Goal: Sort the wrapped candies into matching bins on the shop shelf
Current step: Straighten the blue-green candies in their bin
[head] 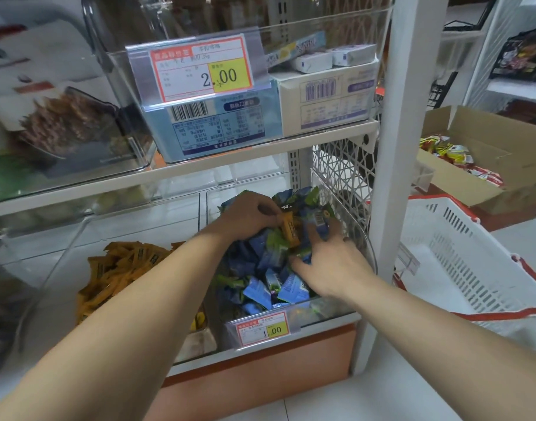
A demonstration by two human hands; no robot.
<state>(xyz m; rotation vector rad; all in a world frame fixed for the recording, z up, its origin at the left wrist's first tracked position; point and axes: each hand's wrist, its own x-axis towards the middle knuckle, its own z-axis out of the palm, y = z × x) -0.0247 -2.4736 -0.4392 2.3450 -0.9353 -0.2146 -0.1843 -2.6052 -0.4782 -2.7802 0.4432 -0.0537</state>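
Both forearms angle into the right-hand clear bin (pixel 362 238), left hand (pixel 248 214) pinching an orange candy (pixel 289 230) over blue and green candies (pixel 260 290), right hand (pixel 330 262) dug in beside the bin's wall, grip unclear.

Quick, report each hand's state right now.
Left hand: pinches a flat orange wrapped candy.
Right hand: dug into blue wrapped candies; grip cannot be told.
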